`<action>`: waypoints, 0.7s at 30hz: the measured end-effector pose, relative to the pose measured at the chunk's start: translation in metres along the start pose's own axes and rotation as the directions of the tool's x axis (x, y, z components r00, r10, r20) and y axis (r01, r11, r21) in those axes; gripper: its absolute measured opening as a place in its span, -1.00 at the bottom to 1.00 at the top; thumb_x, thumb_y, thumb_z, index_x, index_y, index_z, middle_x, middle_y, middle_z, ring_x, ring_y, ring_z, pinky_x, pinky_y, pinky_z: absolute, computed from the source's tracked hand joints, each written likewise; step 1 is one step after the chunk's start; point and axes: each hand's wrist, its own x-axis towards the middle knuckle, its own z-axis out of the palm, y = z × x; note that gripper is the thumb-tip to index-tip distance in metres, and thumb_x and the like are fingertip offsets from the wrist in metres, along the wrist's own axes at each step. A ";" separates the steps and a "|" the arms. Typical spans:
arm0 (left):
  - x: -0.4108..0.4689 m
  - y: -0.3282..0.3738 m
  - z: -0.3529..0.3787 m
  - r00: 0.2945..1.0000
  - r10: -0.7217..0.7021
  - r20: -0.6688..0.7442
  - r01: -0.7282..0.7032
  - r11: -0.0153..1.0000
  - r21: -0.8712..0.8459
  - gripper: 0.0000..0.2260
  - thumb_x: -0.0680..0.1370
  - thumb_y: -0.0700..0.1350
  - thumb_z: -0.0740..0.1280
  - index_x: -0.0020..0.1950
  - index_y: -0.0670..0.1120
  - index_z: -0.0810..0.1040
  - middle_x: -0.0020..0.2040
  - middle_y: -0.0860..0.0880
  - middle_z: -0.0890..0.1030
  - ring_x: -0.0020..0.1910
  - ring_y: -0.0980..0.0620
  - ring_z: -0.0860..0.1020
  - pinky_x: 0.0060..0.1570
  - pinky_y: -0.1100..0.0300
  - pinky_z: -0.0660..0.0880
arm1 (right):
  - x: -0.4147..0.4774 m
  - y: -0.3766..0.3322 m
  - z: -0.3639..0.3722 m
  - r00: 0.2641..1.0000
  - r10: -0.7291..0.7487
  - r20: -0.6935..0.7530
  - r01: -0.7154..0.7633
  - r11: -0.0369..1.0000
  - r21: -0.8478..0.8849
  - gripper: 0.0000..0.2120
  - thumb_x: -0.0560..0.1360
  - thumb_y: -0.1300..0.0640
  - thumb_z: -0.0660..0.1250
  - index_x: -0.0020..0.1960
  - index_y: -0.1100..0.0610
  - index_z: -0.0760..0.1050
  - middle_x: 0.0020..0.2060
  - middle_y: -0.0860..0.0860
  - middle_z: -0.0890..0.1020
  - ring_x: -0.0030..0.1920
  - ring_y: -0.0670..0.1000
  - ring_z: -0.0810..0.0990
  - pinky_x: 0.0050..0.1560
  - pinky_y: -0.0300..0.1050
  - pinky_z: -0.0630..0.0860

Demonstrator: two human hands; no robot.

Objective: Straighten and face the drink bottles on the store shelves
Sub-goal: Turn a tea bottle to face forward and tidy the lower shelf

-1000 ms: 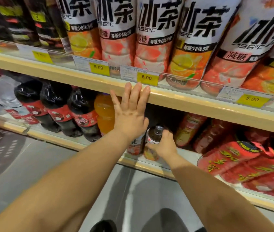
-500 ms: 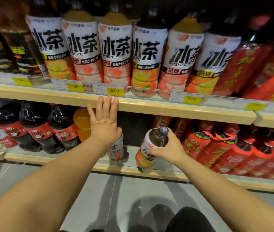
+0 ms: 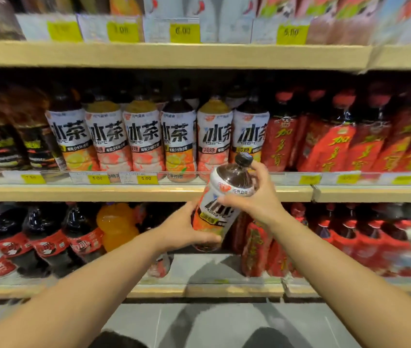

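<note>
I hold an iced-tea bottle (image 3: 224, 197) with a white and orange label and a black cap, tilted to the right, in front of the middle shelf's edge. My left hand (image 3: 182, 229) cups its lower part from the left. My right hand (image 3: 259, 197) grips its shoulder and neck from the right. On the middle shelf (image 3: 99, 193) stands a row of matching iced-tea bottles (image 3: 144, 141), labels facing out. Another small bottle (image 3: 159, 266) stands on the bottom shelf (image 3: 199, 290), partly hidden by my left forearm.
Red-labelled tea bottles (image 3: 337, 146) fill the right of the middle and bottom shelves. Cola bottles (image 3: 46, 237) and an orange soda bottle (image 3: 116, 227) stand at the bottom left. Dark bottles (image 3: 6, 144) sit at the middle left. Yellow price tags line the shelf edges. Grey floor lies below.
My right hand lifted the iced-tea bottle off the bottom shelf up to the middle shelf's height. My left hand left the shelf edge and took hold of the bottle's lower part. The view tilted upward.
</note>
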 end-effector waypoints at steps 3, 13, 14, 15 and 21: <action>0.008 0.017 0.006 0.994 0.080 -0.074 -0.087 0.991 -0.097 -0.29 0.16 -0.07 0.66 0.22 0.17 0.43 -0.01 0.20 0.67 -0.01 0.28 0.61 -0.05 0.39 0.51 | -0.001 -0.017 -0.008 0.999 -0.041 0.023 0.041 0.999 -0.004 -0.17 0.09 0.12 0.66 0.20 -0.26 0.33 0.18 -0.06 0.53 0.15 -0.13 0.55 0.06 -0.21 0.53; 0.031 0.067 0.009 0.940 0.200 -0.278 -0.198 0.980 0.036 -0.36 0.07 0.15 0.57 0.05 0.37 0.37 -0.10 0.42 0.58 -0.08 0.47 0.52 -0.23 0.52 0.45 | -0.004 -0.025 -0.025 0.994 -0.049 -0.096 0.029 0.981 -0.194 -0.22 0.08 0.02 0.67 0.20 -0.03 0.37 -0.04 -0.24 0.57 -0.07 -0.43 0.51 -0.19 -0.55 0.39; 0.035 0.072 0.008 0.938 0.207 -0.277 -0.203 0.978 0.042 -0.35 0.08 0.14 0.58 0.09 0.31 0.38 -0.09 0.37 0.59 -0.06 0.43 0.54 -0.23 0.49 0.47 | -0.001 -0.029 -0.030 0.990 -0.077 -0.121 0.050 0.975 -0.215 -0.23 0.07 0.00 0.67 0.19 -0.04 0.37 -0.06 -0.26 0.57 -0.07 -0.44 0.50 -0.20 -0.56 0.38; 0.039 0.077 0.006 0.941 0.206 -0.267 -0.205 0.978 0.032 -0.33 0.10 0.12 0.59 0.14 0.27 0.40 -0.05 0.31 0.61 -0.05 0.37 0.56 -0.20 0.46 0.50 | 0.002 -0.034 -0.035 0.984 -0.108 -0.143 0.072 0.969 -0.238 -0.24 0.07 -0.04 0.66 0.18 -0.06 0.38 -0.07 -0.28 0.56 -0.07 -0.46 0.49 -0.21 -0.57 0.37; 0.057 0.072 -0.015 0.974 0.185 -0.130 -0.143 0.950 0.278 -0.36 0.31 0.09 0.54 0.34 0.01 0.46 0.24 0.07 0.54 0.18 0.18 0.48 0.14 0.24 0.44 | 0.023 -0.058 -0.056 0.948 -0.215 -0.233 0.128 0.932 -0.339 -0.23 0.05 -0.24 0.56 0.19 -0.12 0.36 -0.03 -0.34 0.52 -0.03 -0.47 0.45 -0.24 -0.59 0.36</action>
